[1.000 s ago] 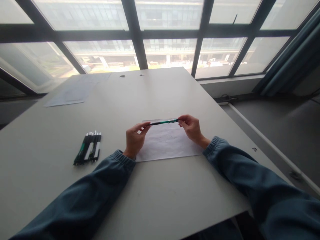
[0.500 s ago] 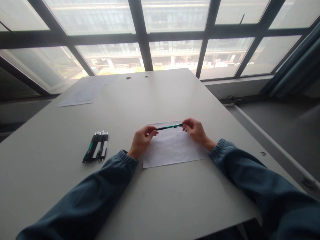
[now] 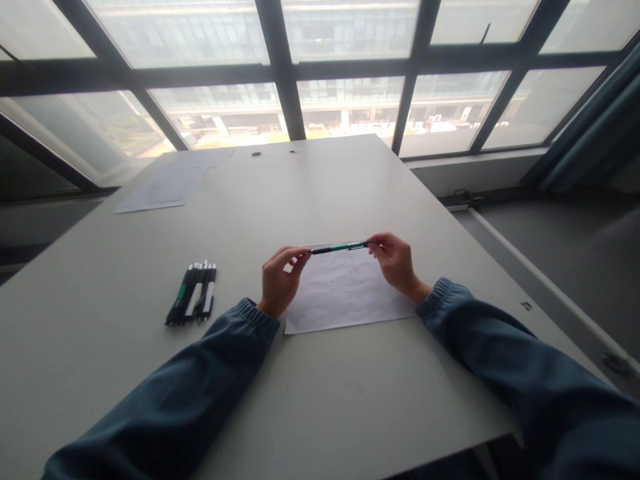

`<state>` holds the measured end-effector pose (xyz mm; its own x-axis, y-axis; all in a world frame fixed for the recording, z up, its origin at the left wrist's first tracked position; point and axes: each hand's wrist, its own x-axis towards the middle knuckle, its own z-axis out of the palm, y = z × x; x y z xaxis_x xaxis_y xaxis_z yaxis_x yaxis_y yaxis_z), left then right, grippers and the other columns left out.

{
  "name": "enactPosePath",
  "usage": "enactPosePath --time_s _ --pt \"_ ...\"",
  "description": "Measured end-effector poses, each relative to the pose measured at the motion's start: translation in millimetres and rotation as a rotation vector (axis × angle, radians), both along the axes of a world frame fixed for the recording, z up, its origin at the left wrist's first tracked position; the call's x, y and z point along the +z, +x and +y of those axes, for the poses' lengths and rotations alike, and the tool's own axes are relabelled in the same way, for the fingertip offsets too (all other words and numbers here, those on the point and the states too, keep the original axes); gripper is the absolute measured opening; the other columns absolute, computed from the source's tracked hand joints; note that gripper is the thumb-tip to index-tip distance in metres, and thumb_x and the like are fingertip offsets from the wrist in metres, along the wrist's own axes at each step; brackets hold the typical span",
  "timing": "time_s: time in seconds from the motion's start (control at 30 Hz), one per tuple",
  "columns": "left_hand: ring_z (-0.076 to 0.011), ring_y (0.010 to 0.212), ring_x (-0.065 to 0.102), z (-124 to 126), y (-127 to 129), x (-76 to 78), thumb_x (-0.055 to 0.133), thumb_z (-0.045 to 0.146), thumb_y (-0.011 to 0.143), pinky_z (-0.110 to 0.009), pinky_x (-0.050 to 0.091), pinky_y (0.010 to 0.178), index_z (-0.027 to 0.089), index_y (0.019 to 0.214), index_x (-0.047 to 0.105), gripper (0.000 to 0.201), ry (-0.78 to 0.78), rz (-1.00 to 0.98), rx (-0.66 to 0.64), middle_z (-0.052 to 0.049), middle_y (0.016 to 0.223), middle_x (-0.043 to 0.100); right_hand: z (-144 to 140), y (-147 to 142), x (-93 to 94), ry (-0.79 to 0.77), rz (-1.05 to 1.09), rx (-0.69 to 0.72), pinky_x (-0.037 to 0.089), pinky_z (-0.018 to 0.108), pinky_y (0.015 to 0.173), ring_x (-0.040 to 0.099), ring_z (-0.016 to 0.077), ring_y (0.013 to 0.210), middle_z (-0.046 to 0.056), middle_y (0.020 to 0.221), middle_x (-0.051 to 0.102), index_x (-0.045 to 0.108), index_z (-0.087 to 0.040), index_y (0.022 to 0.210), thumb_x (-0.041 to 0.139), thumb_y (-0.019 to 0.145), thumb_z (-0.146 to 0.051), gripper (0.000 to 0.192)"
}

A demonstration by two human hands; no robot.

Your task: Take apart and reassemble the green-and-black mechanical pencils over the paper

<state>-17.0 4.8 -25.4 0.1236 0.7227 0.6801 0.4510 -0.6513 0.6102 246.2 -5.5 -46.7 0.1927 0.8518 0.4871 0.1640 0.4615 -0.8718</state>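
Head view: left hand and right hand each pinch one end of green pen, level above paper sheet.

Both hands are holding a green pen level above a sheet of paper lying mid-table: the left hand is pinching one end, the right hand the other. A bundle of pens is lying toward the table's left edge.
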Motion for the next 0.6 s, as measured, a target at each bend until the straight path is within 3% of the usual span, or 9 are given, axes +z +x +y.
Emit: enactPosePath --time_s 0.6 --pt "-0.0131 0.075 0.064 0.8 0.3 -0.8 0.067 0.031 0.092 -0.026 0.051 0.068 0.019 0.094 0.074 0.014 -0.006 -0.011 0.026 -0.004 0.087 0.072 -2.9 -3.8 5.9 0.025 -0.025 -0.008 0.053 0.030 0.065 0.063 0.0145 0.068 0.001 0.078 0.069 0.070 -0.021 0.088 0.066 0.087 -0.028 0.008"
